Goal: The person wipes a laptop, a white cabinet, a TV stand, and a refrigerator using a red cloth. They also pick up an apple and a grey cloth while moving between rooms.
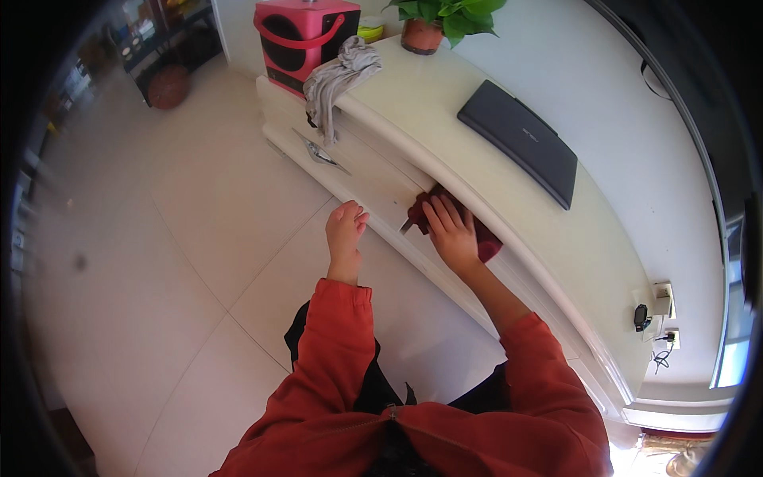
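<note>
My right hand (452, 234) lies with its fingers spread on a dark red cloth (490, 243) at the front of the cream cabinet (381, 161), just under the edge of its top. Whether the fingers grip the cloth cannot be told. To the left, my left hand (347, 229) is raised in front of the cabinet with its fingers curled, and nothing shows in it. A metal drawer handle (320, 154) is on the cabinet front, farther along. Part of another handle (406, 226) shows beside the cloth.
On the cabinet top are a closed dark Asus laptop (521, 140), a grey cloth (343, 83) hanging over the edge, a pink and black box with a strap (298, 45), a potted plant (422, 36) and a small black device (641, 318). A basketball (169, 86) rests on the tiled floor.
</note>
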The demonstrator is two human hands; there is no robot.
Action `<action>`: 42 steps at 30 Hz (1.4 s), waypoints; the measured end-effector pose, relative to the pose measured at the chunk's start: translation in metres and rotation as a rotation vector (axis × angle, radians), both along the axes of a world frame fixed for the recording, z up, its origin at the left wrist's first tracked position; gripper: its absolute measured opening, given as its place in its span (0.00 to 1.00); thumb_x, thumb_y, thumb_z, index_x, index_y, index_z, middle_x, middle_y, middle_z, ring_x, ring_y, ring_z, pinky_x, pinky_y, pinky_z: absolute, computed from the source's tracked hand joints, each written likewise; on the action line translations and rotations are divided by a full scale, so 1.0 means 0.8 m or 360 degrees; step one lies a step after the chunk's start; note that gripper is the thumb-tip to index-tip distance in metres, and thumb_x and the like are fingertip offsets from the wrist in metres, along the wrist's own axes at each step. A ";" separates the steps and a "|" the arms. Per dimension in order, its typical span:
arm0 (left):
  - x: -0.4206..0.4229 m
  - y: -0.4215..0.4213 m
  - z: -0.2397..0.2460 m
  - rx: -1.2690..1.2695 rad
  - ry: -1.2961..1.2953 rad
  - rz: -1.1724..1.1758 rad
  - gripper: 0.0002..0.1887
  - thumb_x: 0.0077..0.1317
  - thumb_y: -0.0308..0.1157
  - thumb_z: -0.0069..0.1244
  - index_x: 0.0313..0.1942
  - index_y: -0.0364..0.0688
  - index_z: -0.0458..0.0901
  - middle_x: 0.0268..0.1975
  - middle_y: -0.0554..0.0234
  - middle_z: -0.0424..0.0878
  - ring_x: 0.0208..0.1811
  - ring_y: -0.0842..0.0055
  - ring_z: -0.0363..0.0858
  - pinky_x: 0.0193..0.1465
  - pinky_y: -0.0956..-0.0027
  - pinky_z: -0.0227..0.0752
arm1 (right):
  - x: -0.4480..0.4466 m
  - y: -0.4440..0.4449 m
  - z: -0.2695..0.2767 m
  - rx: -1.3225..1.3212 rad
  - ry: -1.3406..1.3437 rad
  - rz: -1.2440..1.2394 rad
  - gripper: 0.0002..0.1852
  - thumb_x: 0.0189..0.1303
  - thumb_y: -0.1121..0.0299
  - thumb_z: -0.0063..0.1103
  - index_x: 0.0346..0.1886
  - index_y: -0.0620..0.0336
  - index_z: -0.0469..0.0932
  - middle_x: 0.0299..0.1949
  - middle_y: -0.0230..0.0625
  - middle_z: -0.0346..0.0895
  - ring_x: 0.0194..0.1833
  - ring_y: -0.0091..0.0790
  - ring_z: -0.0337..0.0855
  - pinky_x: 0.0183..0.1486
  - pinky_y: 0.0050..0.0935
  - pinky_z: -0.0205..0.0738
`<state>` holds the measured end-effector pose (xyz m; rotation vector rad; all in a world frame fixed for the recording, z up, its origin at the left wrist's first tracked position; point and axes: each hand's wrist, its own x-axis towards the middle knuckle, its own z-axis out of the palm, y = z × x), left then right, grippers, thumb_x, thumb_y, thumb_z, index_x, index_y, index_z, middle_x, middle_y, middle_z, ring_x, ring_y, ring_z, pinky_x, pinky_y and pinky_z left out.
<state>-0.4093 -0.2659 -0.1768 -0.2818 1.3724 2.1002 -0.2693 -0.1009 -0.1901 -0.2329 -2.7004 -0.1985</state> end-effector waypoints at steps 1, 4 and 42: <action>-0.008 -0.001 -0.003 -0.0021 -0.0003 0.0004 0.19 0.61 0.39 0.48 0.48 0.36 0.73 0.43 0.63 0.76 0.43 0.77 0.77 0.48 0.73 0.67 | 0.029 -0.004 0.002 0.0196 -0.0159 -0.0026 0.32 0.49 0.73 0.56 0.62 0.51 0.64 0.64 0.35 0.61 0.63 0.38 0.62 0.61 0.56 0.57; -0.024 0.005 -0.021 -0.0017 0.0012 0.0048 0.19 0.60 0.38 0.49 0.48 0.36 0.73 0.41 0.62 0.77 0.41 0.77 0.77 0.46 0.73 0.67 | 0.089 -0.006 0.000 0.0420 -0.0335 0.0102 0.33 0.48 0.74 0.54 0.63 0.52 0.66 0.65 0.37 0.62 0.60 0.40 0.67 0.56 0.50 0.64; -0.182 0.007 0.147 -0.0570 0.1914 0.0427 0.26 0.54 0.31 0.56 0.55 0.43 0.71 0.46 0.54 0.78 0.51 0.62 0.72 0.54 0.64 0.66 | -0.338 -0.006 0.004 -0.0215 -0.0237 0.0242 0.27 0.59 0.68 0.49 0.63 0.60 0.61 0.63 0.46 0.60 0.63 0.47 0.61 0.67 0.43 0.51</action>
